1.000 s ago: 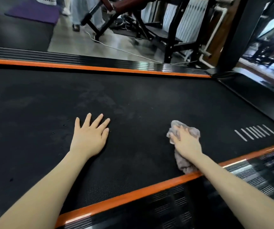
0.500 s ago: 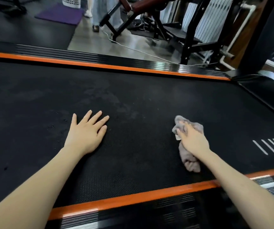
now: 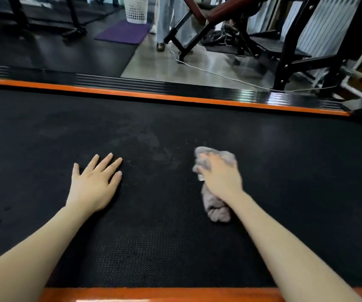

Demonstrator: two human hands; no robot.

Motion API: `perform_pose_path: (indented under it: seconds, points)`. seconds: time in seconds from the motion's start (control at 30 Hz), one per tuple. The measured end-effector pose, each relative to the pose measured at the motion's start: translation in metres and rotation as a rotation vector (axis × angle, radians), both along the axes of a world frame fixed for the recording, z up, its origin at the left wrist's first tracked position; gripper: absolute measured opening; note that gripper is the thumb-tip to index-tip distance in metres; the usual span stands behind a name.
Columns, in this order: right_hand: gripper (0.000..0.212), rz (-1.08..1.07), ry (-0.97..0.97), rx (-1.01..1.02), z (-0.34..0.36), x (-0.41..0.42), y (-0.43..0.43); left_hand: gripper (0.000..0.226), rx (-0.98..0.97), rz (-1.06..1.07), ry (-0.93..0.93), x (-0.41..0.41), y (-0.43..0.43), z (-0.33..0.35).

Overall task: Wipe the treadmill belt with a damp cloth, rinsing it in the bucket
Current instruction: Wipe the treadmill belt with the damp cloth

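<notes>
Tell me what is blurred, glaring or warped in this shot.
Head view: the right hand and the cloth it holds are smeared by motion blur; the left hand, flat on the belt, is sharp; bright glare streaks the far side rail and the floor beyond; the wide lens stretches both forearms toward the bottom corners.

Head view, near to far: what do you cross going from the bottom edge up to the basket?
near orange strip → treadmill belt → far orange strip → black ribbed side rail → purple mat → white basket. Left hand, right hand and cloth overlap the belt: left out.
</notes>
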State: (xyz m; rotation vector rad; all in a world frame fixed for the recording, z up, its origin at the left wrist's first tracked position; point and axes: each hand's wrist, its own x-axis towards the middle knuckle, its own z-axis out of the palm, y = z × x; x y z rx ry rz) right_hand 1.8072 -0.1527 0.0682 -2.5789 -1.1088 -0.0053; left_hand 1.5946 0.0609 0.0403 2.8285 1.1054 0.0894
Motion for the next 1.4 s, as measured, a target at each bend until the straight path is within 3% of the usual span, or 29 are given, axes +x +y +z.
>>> perform_pose_path:
  seconds: [0.1, 0.27, 0.33, 0.43, 0.5, 0.6, 0.67, 0.77, 0.87, 0.9, 0.97, 1.03, 1.1, 1.17, 1.3, 1.4]
  points:
    - [0.038, -0.324, 0.059, -0.024, 0.002, 0.071, -0.057, 0.051, 0.022, 0.009, 0.021, 0.003, 0.001, 0.002]
    - [0.035, -0.462, 0.028, -0.164, 0.004, 0.084, -0.047, 0.052, 0.073, -0.022, 0.092, 0.033, 0.012, 0.016]
    - [0.040, -0.346, -0.010, -0.113, 0.006, 0.061, -0.011, 0.051, 0.061, -0.017, 0.088, 0.056, 0.020, 0.020]
    - [0.030, 0.057, -0.136, -0.056, -0.002, -0.003, 0.062, 0.050, 0.007, 0.019, 0.063, 0.077, 0.030, 0.018]
    - [0.038, 0.236, -0.088, -0.037, -0.011, -0.041, 0.093, 0.050, -0.011, 0.047, 0.022, 0.079, 0.033, 0.011]
    - [0.043, 0.306, 0.011, -0.001, -0.009, -0.018, 0.089, 0.051, -0.011, 0.055, -0.018, 0.075, 0.034, 0.004]
    - [0.040, 0.180, 0.006, 0.037, -0.004, 0.026, 0.071, 0.051, -0.015, 0.055, -0.028, 0.074, 0.032, 0.004]
    - [0.031, -0.221, 0.031, -0.010, 0.009, 0.099, 0.042, 0.051, -0.010, 0.061, -0.033, 0.077, 0.029, 0.005]
    - [0.021, -0.401, -0.005, -0.033, 0.013, 0.107, 0.060, 0.051, 0.003, 0.070, -0.037, 0.079, 0.030, 0.002]
    - [0.017, -0.353, -0.042, 0.011, 0.012, 0.092, 0.078, 0.051, 0.004, 0.071, -0.035, 0.079, 0.030, 0.002]
    - [0.007, -0.028, -0.102, 0.089, 0.008, 0.044, 0.121, 0.052, 0.008, 0.064, -0.030, 0.078, 0.030, 0.002]
    - [0.012, 0.266, -0.072, 0.052, -0.001, 0.002, 0.147, 0.052, 0.004, 0.056, -0.015, 0.077, 0.033, 0.003]
    - [0.026, 0.340, 0.021, 0.029, 0.001, 0.011, 0.141, 0.053, 0.000, 0.059, -0.003, 0.075, 0.034, 0.003]
    - [0.033, 0.196, 0.025, 0.033, 0.006, 0.060, 0.112, 0.053, 0.008, 0.066, 0.003, 0.074, 0.034, 0.003]
    - [0.026, -0.353, 0.044, -0.055, 0.015, 0.177, 0.037, 0.054, -0.017, 0.079, -0.018, 0.077, 0.033, 0.003]
    - [0.020, -0.395, 0.019, -0.096, 0.014, 0.181, 0.067, 0.054, -0.002, 0.092, 0.011, 0.080, 0.034, 0.002]
